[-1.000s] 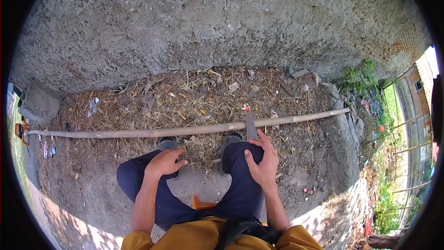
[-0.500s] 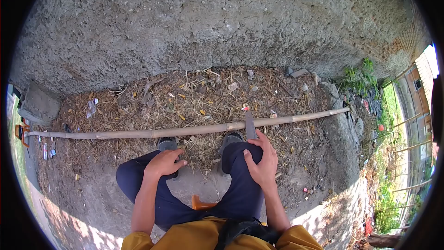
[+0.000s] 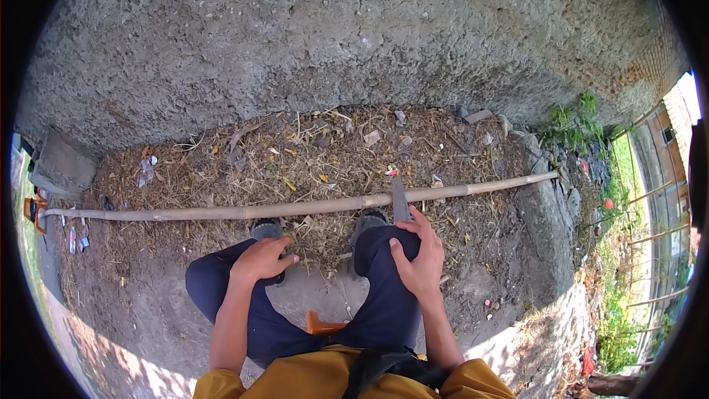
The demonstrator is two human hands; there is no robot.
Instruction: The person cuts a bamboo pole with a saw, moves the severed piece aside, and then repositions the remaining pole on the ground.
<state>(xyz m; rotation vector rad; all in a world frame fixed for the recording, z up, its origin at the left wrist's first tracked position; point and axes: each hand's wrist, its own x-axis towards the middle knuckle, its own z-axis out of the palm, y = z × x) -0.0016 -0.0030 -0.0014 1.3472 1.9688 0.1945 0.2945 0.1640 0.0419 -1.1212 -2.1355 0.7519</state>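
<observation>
My left hand (image 3: 264,259) rests over my left knee, fingers loosely bent and apart, holding nothing. On my right knee lies my right hand (image 3: 421,257), its thumb and fingers spread over the dark trousers. A flat, tapering metal blade, like a saw's (image 3: 399,198), lies across the pole just ahead of the right fingertips. Its near end is hidden by the knee and hand. The long bamboo pole (image 3: 317,207) stretches from left to right in front of my shoes (image 3: 367,223), with neither hand on it.
A rough concrete wall (image 3: 354,37) rises ahead. Dry leaves, straw and litter (image 3: 295,148) cover the ground beneath it. The pole's right end lies over a stone ledge (image 3: 546,222); its left end is by an orange object (image 3: 35,210). Something orange (image 3: 321,323) shows between my legs.
</observation>
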